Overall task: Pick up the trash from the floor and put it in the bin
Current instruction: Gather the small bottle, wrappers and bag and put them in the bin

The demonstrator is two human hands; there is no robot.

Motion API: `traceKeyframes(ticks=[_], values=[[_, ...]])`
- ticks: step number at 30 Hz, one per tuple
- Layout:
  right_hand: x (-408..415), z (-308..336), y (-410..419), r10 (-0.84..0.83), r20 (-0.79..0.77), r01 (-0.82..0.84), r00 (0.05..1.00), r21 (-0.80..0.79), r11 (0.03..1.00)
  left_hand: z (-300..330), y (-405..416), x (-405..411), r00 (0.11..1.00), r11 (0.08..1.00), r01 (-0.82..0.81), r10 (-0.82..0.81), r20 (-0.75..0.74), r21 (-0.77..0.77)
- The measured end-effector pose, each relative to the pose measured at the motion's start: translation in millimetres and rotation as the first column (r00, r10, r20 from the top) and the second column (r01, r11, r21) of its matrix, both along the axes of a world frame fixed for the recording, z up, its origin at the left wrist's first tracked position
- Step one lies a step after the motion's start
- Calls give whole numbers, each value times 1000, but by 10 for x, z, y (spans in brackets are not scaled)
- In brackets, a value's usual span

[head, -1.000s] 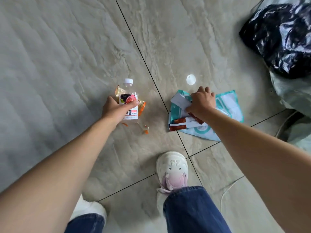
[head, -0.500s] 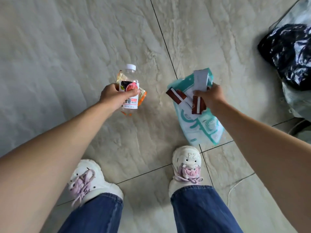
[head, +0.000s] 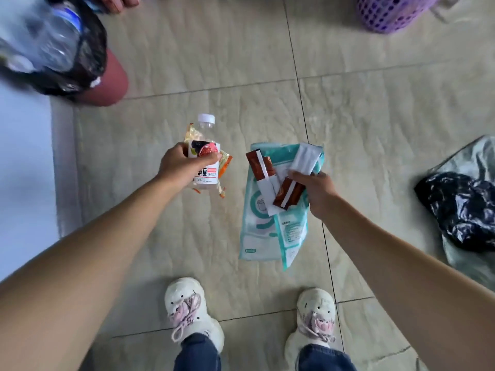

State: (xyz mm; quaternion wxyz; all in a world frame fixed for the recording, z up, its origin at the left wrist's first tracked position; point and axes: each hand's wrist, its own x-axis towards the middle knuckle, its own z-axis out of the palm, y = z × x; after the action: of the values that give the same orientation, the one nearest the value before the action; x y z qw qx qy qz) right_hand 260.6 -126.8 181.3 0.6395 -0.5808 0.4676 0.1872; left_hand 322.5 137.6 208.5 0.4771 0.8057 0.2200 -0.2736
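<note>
Carry step. Left hand (head: 184,167) grip is clenched on the bottle (head: 205,163) and an orange wrapper; right hand (head: 317,192) grip pinches the teal pouch (head: 267,231) and sachets. Next: move to the bin (head: 107,81) (upper left, bag-lined) and release.

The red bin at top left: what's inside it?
The red bin holds a black liner bag with what looks like a clear plastic bottle on top, blurred. Anything beneath it is covered, and the frame edge cuts off the rest.
</note>
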Motion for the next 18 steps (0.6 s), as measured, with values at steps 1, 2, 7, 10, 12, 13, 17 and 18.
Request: traceKeyframes(ticks=[1,2,7,10,12,13,17,18], values=[[170,188,168,6,12,-6,1000,18,1000,201,155,120,1000,1000,-24,24,20,-7],[308,341,316,1,30,-2,1000,32,999,365,287,215,998,999,-40,40,41,-6],[973,1138,1269,-1,49,-4,999,104,995,1232,1245,717,984,993,-118,118,134,-13],[1301,1533,1846,-12,51,4,999,151,988,1690,1876,979,968,983,-182,184,169,-28],[1496,1732,2159,-22,48,13,999,172,985,1927,2223,1112,958,975,-219,219,186,-19],[1619,1829,2324,-23,47,15,999,177,984,2044,2409,1186,951,970,-243,241,196,-14],[2087,2089,2837,-24,47,17,999,150,988,2341,2976,1456,947,965,-255,238,214,56],[2213,2122,2954,-18,50,11,999,145,989,2382,3087,1545,947,963,-259,240,214,67]])
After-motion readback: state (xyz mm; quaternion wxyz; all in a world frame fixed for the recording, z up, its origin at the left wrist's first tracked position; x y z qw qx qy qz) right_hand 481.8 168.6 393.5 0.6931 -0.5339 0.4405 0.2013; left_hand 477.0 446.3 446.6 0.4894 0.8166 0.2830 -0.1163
